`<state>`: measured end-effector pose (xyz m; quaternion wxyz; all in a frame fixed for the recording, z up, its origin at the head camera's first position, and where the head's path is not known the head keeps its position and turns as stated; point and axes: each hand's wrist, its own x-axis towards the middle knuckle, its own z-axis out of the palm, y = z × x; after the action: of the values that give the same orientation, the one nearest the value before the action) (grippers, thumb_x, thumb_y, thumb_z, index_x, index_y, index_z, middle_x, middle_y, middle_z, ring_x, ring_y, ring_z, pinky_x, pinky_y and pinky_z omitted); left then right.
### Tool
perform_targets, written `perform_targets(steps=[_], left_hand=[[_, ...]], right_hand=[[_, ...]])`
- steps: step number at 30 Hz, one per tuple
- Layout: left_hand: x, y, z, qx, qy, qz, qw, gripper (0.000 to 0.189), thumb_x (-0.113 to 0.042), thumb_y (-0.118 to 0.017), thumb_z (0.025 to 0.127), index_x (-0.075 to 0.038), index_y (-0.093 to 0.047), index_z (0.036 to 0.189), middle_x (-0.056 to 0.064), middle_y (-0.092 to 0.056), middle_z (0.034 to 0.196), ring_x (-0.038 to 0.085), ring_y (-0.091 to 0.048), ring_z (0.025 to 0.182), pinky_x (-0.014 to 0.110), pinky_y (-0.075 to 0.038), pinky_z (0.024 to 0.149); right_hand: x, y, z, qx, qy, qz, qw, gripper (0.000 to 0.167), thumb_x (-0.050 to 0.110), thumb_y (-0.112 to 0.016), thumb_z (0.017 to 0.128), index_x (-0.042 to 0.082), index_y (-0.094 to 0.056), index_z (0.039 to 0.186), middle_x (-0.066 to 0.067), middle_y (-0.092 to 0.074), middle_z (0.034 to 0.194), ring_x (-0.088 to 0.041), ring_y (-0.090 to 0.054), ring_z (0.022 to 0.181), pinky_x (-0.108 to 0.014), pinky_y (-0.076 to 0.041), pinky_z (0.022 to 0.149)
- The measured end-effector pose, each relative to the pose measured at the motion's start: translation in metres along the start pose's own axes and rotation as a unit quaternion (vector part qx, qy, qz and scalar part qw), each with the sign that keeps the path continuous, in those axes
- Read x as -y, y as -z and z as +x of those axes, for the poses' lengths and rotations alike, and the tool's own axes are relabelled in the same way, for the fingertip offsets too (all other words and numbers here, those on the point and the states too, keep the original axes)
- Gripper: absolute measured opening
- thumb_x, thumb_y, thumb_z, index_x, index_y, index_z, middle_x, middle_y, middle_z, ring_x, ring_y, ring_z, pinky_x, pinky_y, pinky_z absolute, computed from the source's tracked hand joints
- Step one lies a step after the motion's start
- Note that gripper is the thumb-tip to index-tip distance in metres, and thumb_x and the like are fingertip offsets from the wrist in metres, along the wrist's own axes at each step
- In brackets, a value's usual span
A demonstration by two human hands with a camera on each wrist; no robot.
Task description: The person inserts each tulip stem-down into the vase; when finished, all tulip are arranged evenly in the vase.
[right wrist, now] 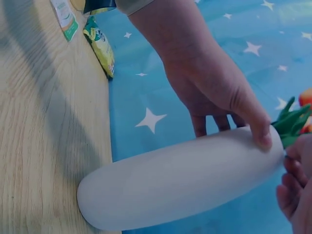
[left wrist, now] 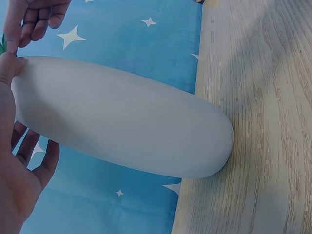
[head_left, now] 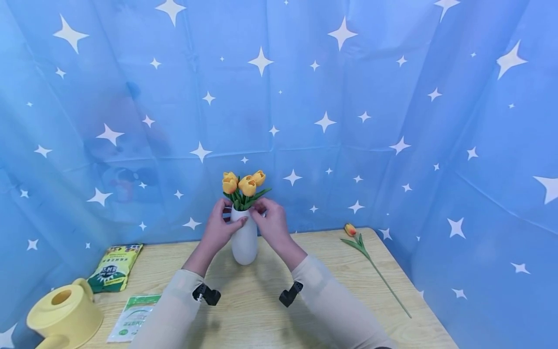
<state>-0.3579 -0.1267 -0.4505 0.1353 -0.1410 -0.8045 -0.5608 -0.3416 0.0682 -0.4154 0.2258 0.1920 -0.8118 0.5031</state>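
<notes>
A white vase (head_left: 244,240) stands upright on the table, holding several yellow-orange tulips (head_left: 247,185) with green leaves. My left hand (head_left: 220,224) grips the vase near its top, thumb across the front and fingers around the far side. At the vase's mouth, my right hand (head_left: 271,222) has thumb and forefinger together on a tulip stem or leaf; its other fingers are curled. In the right wrist view, green leaves (right wrist: 291,119) stick out of the mouth beside the right hand (right wrist: 300,183). The stems inside the vase are hidden.
One orange-yellow tulip (head_left: 350,230) with a long stem lies at the table's right side. On the left are a yellow watering can (head_left: 69,312), a green-and-yellow packet (head_left: 115,267) and a flat white-green packet (head_left: 132,317). A blue starry curtain (head_left: 296,145) hangs behind the wooden table (head_left: 253,310).
</notes>
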Motion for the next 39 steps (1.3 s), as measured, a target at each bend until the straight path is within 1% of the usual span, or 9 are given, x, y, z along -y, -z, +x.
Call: perform_targets(steps=[6,13,18,22,23,29,31,35,39], left_hand=[[0.000,0.000,0.000,-0.001,-0.001,0.002,1.0000,0.050,-0.032,-0.087,0.097,-0.012,-0.053,0.128,0.011,-0.057,0.140,0.036,-0.059,0.132,0.060,-0.055,0.110],[0.002,0.000,0.000,0.000,0.001,0.000,1.0000,0.052,-0.035,-0.088,0.097,-0.013,-0.053,0.128,0.010,-0.058,0.140,0.035,-0.060,0.132,0.059,-0.055,0.111],[0.002,0.000,0.001,0.001,0.004,0.002,1.0000,0.053,-0.035,-0.088,0.096,-0.013,-0.053,0.130,0.010,-0.059,0.140,0.034,-0.060,0.132,0.058,-0.055,0.111],[0.001,0.000,0.000,-0.001,0.007,0.008,0.9999,0.053,-0.035,-0.088,0.097,-0.013,-0.053,0.130,0.010,-0.058,0.140,0.035,-0.060,0.132,0.058,-0.055,0.111],[0.000,0.000,0.000,-0.001,0.007,0.009,0.9999,0.053,-0.035,-0.087,0.097,-0.013,-0.053,0.131,0.010,-0.058,0.140,0.035,-0.059,0.132,0.058,-0.054,0.112],[0.002,0.000,-0.002,-0.004,-0.008,0.018,0.9998,0.056,-0.045,-0.084,0.099,-0.013,-0.056,0.136,0.011,-0.059,0.142,0.037,-0.059,0.134,0.062,-0.053,0.112],[0.003,0.000,-0.003,-0.004,-0.014,0.021,0.9997,0.059,-0.048,-0.083,0.100,-0.013,-0.057,0.138,0.011,-0.059,0.143,0.037,-0.060,0.135,0.062,-0.054,0.112],[0.004,0.000,-0.004,-0.006,-0.017,0.024,0.9995,0.060,-0.051,-0.082,0.100,-0.013,-0.057,0.139,0.011,-0.060,0.143,0.037,-0.061,0.135,0.061,-0.055,0.111],[0.004,0.001,-0.005,-0.008,-0.011,0.022,0.9997,0.062,-0.051,-0.083,0.099,-0.013,-0.058,0.140,0.011,-0.060,0.144,0.037,-0.061,0.135,0.061,-0.055,0.112]], right_hand=[[-0.002,0.005,-0.006,-0.003,-0.010,0.027,0.9996,0.004,0.013,-0.077,0.104,0.010,-0.080,0.105,0.000,-0.074,0.094,-0.017,-0.068,0.088,-0.031,-0.057,0.071],[-0.007,0.018,-0.013,0.005,-0.016,0.051,0.9986,0.012,0.012,-0.077,0.105,0.004,-0.080,0.113,-0.001,-0.074,0.096,-0.018,-0.068,0.089,-0.031,-0.057,0.072],[-0.013,0.032,-0.019,0.009,-0.026,0.039,0.9988,0.010,0.015,-0.078,0.105,0.007,-0.080,0.112,0.001,-0.074,0.094,-0.018,-0.067,0.089,-0.031,-0.056,0.072],[-0.022,0.044,-0.027,0.027,-0.036,0.020,0.9988,0.006,0.015,-0.079,0.105,0.012,-0.080,0.110,0.002,-0.073,0.095,-0.018,-0.066,0.090,-0.033,-0.057,0.074],[-0.025,0.048,-0.029,0.032,-0.038,0.016,0.9986,0.007,0.015,-0.078,0.105,0.011,-0.080,0.110,0.002,-0.073,0.095,-0.018,-0.066,0.090,-0.033,-0.057,0.074],[-0.045,0.070,-0.044,0.052,-0.047,-0.020,0.9973,0.007,0.014,-0.077,0.106,0.010,-0.079,0.112,0.002,-0.071,0.098,-0.018,-0.065,0.090,-0.033,-0.056,0.074],[-0.055,0.078,-0.049,0.057,-0.053,-0.037,0.9963,0.005,0.014,-0.078,0.106,0.013,-0.079,0.111,0.003,-0.071,0.098,-0.017,-0.065,0.090,-0.033,-0.056,0.074],[-0.081,0.096,-0.060,0.064,-0.064,-0.060,0.9941,0.006,0.012,-0.078,0.105,0.011,-0.079,0.110,0.002,-0.071,0.097,-0.018,-0.066,0.093,-0.032,-0.056,0.075],[-0.110,0.116,-0.071,0.046,-0.081,-0.081,0.9924,0.006,0.010,-0.078,0.104,0.009,-0.079,0.110,0.000,-0.073,0.097,-0.019,-0.066,0.093,-0.030,-0.056,0.076]])
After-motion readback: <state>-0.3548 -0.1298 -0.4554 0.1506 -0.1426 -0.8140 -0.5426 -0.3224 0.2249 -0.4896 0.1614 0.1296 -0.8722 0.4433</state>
